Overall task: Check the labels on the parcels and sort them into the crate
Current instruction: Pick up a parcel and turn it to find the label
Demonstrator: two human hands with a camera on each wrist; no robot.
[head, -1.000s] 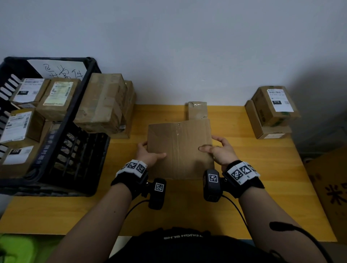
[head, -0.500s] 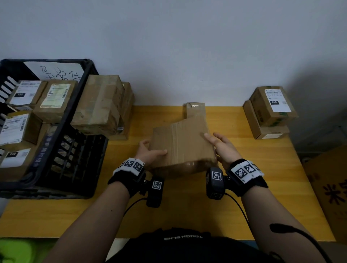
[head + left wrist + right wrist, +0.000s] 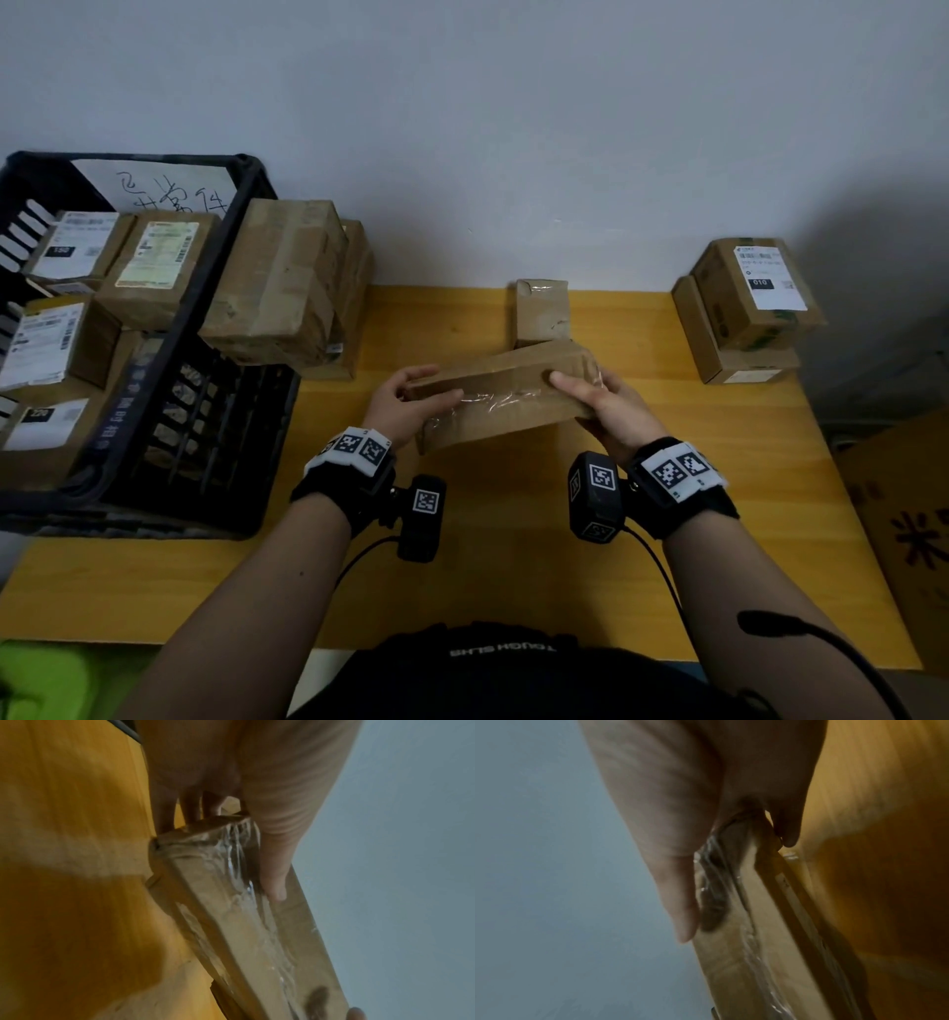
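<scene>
Step in hand: label check, as I judge it; both hands hold one flat cardboard parcel [image 3: 500,398] clear of the surface [image 3: 513,555], tipped so a taped narrow side faces up, and no label shows on the sides in view.
Left hand [image 3: 405,406]: grips the parcel's left end, thumb lying along the upper face, fingers curled behind; the left wrist view shows the same thumb on the clear tape.
Right hand [image 3: 608,411]: grips the right end, thumb on top, fingers wrapped under.
Next move, my judgement: turning the parcel further until a label faces up, then carrying it leftward and setting it down past the crate's near rim without knocking the stack beside it.
Crate [image 3: 226,288]: one, black, left of the left hand, a handwritten sheet at its back wall.
Parcels in crate: at least five with labels showing; more may be hidden.
Stack beside crate [image 3: 287,288]: two brown boxes as far as I can tell, ahead and left of the left hand.
Right-hand stack [image 3: 750,303]: two, ahead and right of the right hand, the top one bearing a white label.
Small box [image 3: 542,311]: one, just beyond the held parcel, unlabelled on the sides shown.
</scene>
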